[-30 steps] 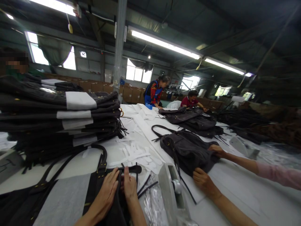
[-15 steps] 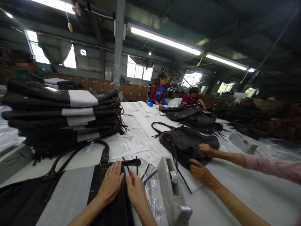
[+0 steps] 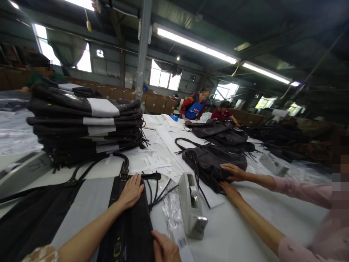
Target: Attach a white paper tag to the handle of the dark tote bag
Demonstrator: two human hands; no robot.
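A dark bag (image 3: 128, 225) with straps and a grey paper wrap lies flat on the white table (image 3: 245, 233) right in front of me. My left hand (image 3: 132, 191) rests flat on its upper part, fingers stretched out. My right hand (image 3: 165, 249) sits at the bag's lower right edge near the bottom of the view; its fingers are mostly cut off. Thin dark straps (image 3: 158, 189) trail from the bag's top.
A grey tape dispenser (image 3: 192, 207) stands just right of the bag beside a clear plastic sleeve (image 3: 171, 213). A co-worker's hands (image 3: 231, 178) press a dark bag (image 3: 209, 162). A tall stack of bags (image 3: 84, 127) rises at the left. Two more people work at the far end.
My right hand has slid from the bag's top down toward its lower right edge. My left hand stays flat near the top. The view has tilted and shifted right.
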